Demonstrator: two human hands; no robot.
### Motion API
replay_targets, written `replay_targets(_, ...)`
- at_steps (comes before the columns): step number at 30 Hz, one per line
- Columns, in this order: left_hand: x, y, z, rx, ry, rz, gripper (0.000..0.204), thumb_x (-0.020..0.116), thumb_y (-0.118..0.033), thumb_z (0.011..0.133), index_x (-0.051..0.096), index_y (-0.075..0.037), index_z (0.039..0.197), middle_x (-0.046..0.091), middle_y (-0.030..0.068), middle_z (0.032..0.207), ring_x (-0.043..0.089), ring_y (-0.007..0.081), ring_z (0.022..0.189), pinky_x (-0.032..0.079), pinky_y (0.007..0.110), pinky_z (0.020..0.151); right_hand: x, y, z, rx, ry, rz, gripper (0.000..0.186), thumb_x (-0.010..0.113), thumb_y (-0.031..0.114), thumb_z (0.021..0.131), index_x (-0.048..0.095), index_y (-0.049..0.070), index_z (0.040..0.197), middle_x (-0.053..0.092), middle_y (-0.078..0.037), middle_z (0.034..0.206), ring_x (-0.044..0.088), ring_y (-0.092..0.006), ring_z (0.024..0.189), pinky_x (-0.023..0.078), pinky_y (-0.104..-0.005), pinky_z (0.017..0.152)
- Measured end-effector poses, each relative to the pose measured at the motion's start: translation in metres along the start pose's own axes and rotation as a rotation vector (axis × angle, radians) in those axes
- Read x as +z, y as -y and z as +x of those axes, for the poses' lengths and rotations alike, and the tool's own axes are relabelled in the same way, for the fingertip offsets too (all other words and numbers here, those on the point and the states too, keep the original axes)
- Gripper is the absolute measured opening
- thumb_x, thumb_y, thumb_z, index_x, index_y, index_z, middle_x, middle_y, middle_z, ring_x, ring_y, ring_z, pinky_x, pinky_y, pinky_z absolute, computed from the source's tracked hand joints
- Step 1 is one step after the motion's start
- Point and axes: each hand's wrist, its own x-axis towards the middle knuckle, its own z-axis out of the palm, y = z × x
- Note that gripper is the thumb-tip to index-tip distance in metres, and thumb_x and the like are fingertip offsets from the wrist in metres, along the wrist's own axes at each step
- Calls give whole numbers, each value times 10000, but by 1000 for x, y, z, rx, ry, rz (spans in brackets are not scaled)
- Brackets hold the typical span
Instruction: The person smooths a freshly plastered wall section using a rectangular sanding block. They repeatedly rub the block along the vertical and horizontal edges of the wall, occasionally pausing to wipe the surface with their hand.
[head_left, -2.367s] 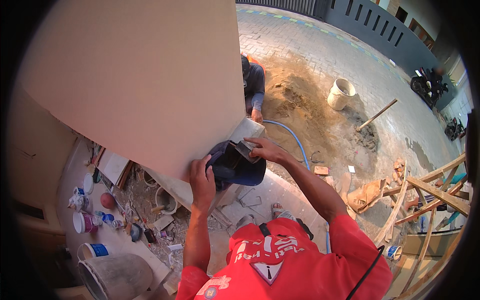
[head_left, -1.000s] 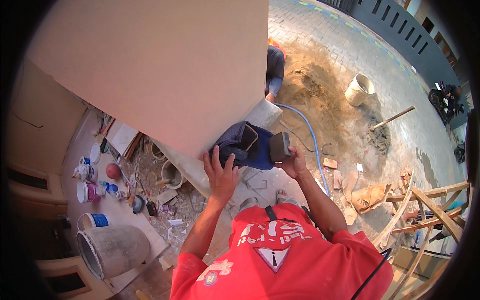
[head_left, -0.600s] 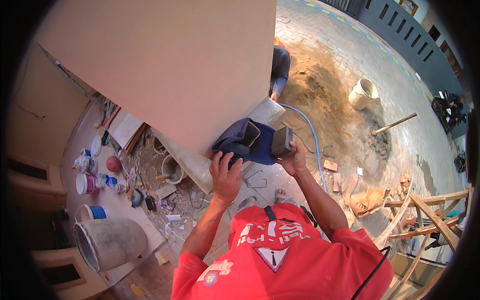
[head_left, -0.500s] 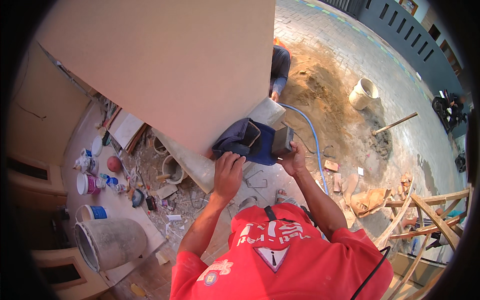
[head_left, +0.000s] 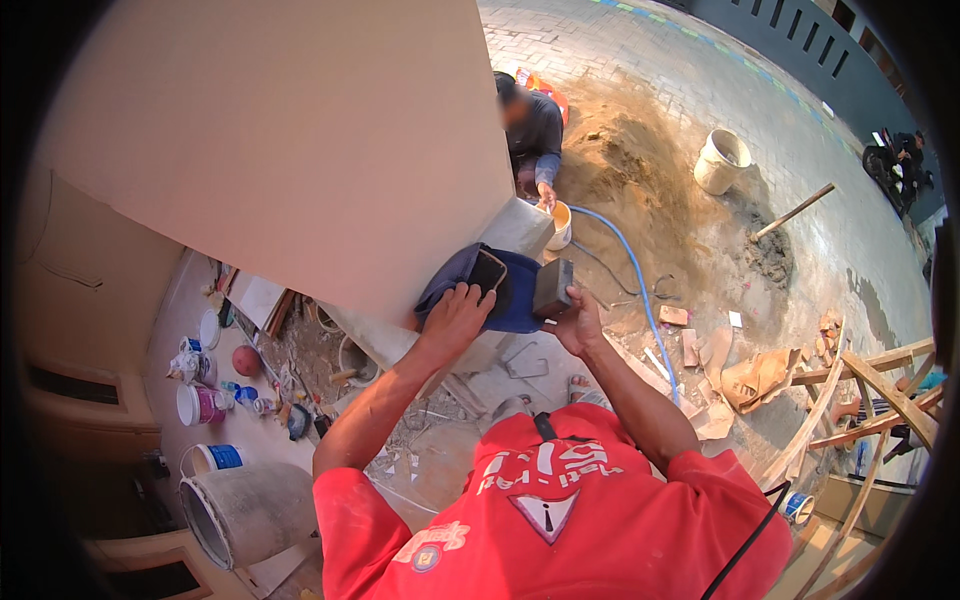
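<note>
My left hand [head_left: 457, 318] is curled over the near left side of a dark blue cloth item [head_left: 522, 316], its fingertips on a black part with a pale edge. Whether that item is a cap or a pouch I cannot tell. In my right hand [head_left: 578, 325] is a dark grey rectangular block [head_left: 553, 287], gripped at its right side with the thumb on top. The block is beside the right edge of the blue item. Both are in front of the corner of a tall beige panel [head_left: 290, 140], above a grey ledge [head_left: 515, 228].
Beyond the panel's edge a co-worker [head_left: 535, 130] reaches toward a small pail [head_left: 560, 228]. A blue hose [head_left: 632, 258] curves past a sand pile [head_left: 625, 150] and a bucket [head_left: 722, 162]. Wooden framing [head_left: 880, 390] stands right; a large grey bucket [head_left: 250, 510] lies left among paint pails.
My left hand has shifted up and farther over the blue item; my right hand still holds the block. The view has shifted, and more of the co-worker and a small pail now show.
</note>
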Motion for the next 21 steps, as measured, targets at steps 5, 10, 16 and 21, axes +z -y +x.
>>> replay_targets(5, 11, 11, -2, -13, 77, 155, 473, 608, -94, 828, 553, -81, 1298, 588, 80, 1004, 540, 254, 993, 466, 369, 835, -2, -3, 3, 10, 33, 11, 639, 622, 461, 786, 537, 70, 1285, 632, -182, 1154, 591, -333, 1046, 371, -578, 995)
replay_targets(10, 20, 11, -2, -9, 13, 235, 446, 595, -110, 833, 573, -74, 1277, 601, 74, 973, 547, 235, 973, 448, 346, 799, 0, -4, 2, 1, 28, 11, 608, 614, 448, 794, 541, 77, 1270, 646, -169, 1111, 607, -315, 990, 398, -559, 968)
replay_targets(16, 14, 10, -2, -27, -15, 223, 479, 580, -117, 834, 548, -52, 1308, 594, 75, 950, 545, 233, 947, 438, 350, 763, 14, 0, -7, -123, 109, -61, 703, 561, 328, 842, 352, 130, 1483, 546, -104, 1313, 574, -261, 1119, 447, -502, 955)
replay_targets(21, 2, 5, -5, -73, -31, 199, 505, 568, -110, 835, 526, -51, 1335, 584, 81, 934, 541, 241, 927, 427, 362, 729, 26, 8, -12, -320, 229, -98, 769, 544, 225, 848, 249, 22, 1529, 499, -110, 1392, 541, -225, 1227, 471, -408, 990)
